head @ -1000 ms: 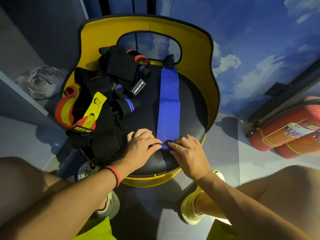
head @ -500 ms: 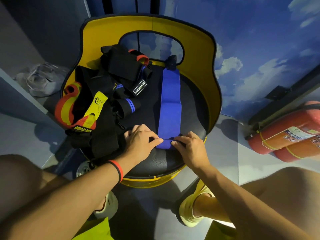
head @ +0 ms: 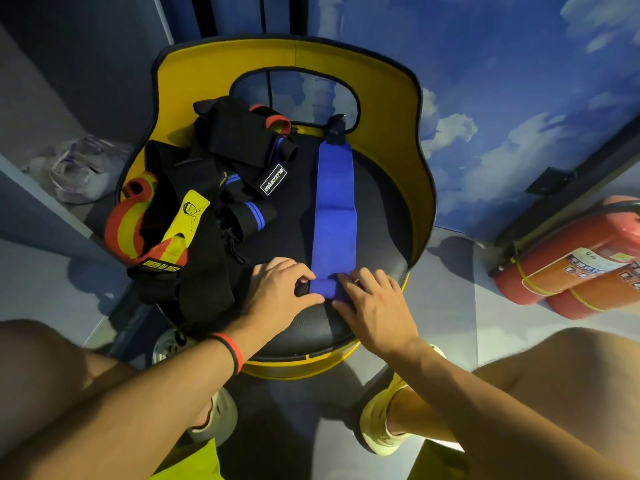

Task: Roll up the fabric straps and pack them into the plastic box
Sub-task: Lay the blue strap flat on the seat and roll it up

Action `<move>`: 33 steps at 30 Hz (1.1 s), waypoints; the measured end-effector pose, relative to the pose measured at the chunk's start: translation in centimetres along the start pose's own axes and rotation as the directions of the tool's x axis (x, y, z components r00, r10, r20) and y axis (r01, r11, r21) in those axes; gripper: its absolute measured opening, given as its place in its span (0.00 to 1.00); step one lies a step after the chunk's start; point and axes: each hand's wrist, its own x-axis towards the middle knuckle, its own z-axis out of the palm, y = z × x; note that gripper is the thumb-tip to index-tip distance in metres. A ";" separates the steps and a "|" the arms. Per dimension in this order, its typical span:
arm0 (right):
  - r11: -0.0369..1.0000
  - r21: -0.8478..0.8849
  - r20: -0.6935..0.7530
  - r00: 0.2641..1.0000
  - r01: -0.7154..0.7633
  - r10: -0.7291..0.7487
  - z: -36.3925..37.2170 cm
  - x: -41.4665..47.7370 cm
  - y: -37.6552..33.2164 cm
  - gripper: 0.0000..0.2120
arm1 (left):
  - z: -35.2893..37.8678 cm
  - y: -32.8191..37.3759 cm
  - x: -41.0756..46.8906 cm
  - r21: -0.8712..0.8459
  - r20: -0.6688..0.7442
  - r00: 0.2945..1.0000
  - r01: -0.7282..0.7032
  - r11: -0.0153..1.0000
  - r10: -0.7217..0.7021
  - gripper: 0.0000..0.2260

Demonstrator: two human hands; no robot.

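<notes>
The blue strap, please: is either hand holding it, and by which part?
Both: the left hand and right hand pinch the blue strap at its rolled near end, one at each side.

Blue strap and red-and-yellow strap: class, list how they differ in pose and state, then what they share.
The blue strap lies stretched flat along the seat; the red-and-yellow strap sits curled in a loop at its left edge. The left hand and right hand pinch the blue strap's rolled near end; no hand touches the red-and-yellow strap. Both rest on the seat.
</notes>
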 end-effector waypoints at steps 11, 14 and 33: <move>0.976 0.215 -0.013 0.999 -0.033 0.036 -0.4 -0.9 0.2 0.22 | -0.6 0.6 -0.3 -0.003 0.082 0.990 0.114 0.993 -0.113 0.18; 0.930 0.355 0.069 0.995 -0.091 0.071 -0.8 -0.7 0.4 0.29 | -0.8 0.8 -0.6 -0.092 0.122 0.974 0.202 0.975 -0.190 0.18; 0.832 0.451 0.132 0.946 -0.322 0.295 -0.2 2.6 0.3 0.13 | -1.1 2.4 -0.4 -0.163 0.087 0.955 0.294 0.942 -0.284 0.20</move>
